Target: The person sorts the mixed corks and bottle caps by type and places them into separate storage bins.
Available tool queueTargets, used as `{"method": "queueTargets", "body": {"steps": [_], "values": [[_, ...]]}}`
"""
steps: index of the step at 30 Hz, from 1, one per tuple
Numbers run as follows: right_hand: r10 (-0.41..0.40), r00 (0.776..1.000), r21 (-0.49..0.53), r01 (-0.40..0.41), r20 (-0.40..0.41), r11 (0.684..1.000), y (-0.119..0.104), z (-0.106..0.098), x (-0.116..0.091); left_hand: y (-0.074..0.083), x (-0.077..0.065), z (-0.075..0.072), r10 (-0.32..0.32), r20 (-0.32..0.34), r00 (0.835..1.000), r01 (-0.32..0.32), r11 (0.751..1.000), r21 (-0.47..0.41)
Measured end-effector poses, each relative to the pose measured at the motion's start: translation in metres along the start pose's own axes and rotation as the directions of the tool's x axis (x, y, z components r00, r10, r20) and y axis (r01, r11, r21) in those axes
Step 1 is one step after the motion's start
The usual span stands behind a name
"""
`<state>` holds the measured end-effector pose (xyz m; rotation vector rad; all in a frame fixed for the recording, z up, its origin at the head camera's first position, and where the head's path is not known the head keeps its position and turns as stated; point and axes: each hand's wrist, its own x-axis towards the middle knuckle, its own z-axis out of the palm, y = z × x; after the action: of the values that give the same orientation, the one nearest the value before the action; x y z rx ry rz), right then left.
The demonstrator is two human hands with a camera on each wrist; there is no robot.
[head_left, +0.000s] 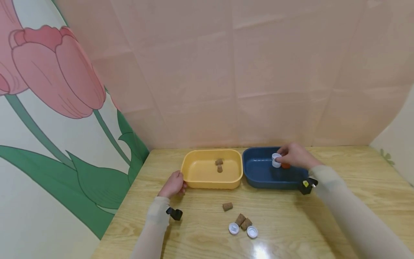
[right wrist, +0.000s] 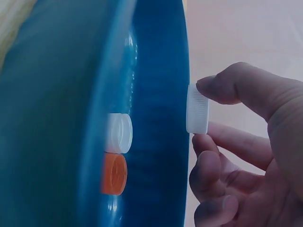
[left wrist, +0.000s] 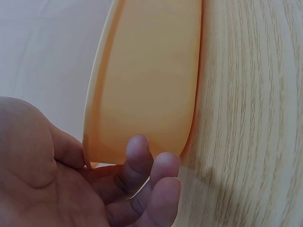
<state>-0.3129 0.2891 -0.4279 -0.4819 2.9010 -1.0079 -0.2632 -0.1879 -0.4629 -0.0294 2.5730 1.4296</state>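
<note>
In the right wrist view, my right hand (right wrist: 241, 137) pinches a white ribbed bottle cap (right wrist: 197, 109) between thumb and fingers. In the head view that hand (head_left: 295, 156) is over the blue bin (head_left: 258, 185). Inside the bin lie another white cap (right wrist: 120, 133) and an orange cap (right wrist: 115, 174), side by side; the right hand partly covers the orange one in the head view. My left hand (head_left: 174, 184) grips the yellow bin (head_left: 210, 185) at its left end, with the thumb at the rim and curled fingers at the outer wall (left wrist: 151, 71).
Two corks (head_left: 219, 168) lie in the yellow bin, which stands right beside the blue one. Nearer on the wooden table (head_left: 194, 230) are a lone cork (head_left: 228, 207), a pair of corks (head_left: 240, 219), and two white caps, one left (head_left: 234, 228) and one right (head_left: 252, 232). A pink sheet (head_left: 194, 90) hangs behind.
</note>
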Motion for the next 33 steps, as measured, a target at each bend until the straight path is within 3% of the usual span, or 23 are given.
{"method": "queueTargets", "body": {"steps": [12, 20, 24, 33], "values": [[0.029, 0.996, -0.011, -0.028, 0.086, 1.0, 0.01, -0.005, 0.014, 0.0, -0.001, -0.001, -0.027, -0.019, 0.999, 0.027, 1.0, 0.004], [-0.022, 0.991, -0.08, 0.033, 0.134, 0.996, 0.017, -0.005, 0.022, -0.001, 0.0, 0.001, -0.009, -0.016, 1.0, 0.009, 1.0, -0.001], [-0.045, 0.987, -0.114, 0.063, 0.154, 0.991, 0.016, -0.005, 0.023, -0.001, 0.0, 0.002, -0.018, -0.016, 1.0, 0.018, 1.0, 0.001], [0.005, 0.979, -0.102, 0.016, 0.203, 0.995, 0.002, -0.007, 0.028, 0.0, 0.001, 0.001, -0.026, -0.013, 1.0, 0.026, 1.0, 0.007]]}}
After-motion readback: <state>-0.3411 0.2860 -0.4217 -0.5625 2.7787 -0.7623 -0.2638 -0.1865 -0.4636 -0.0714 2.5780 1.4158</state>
